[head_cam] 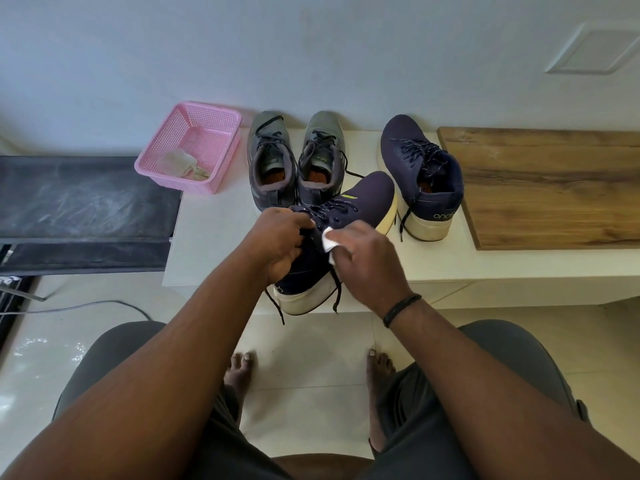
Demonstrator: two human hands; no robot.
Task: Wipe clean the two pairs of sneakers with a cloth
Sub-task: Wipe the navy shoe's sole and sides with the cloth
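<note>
My left hand (280,242) grips a navy sneaker (363,202) with a cream sole at its collar and holds it above the front edge of the white ledge (214,237), toe pointing away to the right. My right hand (367,265) pinches a small white cloth (329,239) against the side of that shoe near the laces. Its navy mate (420,174) stands on the ledge to the right. A grey pair (294,157) stands side by side behind the held shoe.
A pink perforated basket (194,133) with a crumpled rag (183,164) sits at the ledge's left. A wooden board (547,185) covers the right part. A dark dusty surface (83,199) lies far left. My knees and bare feet are below on the tiled floor.
</note>
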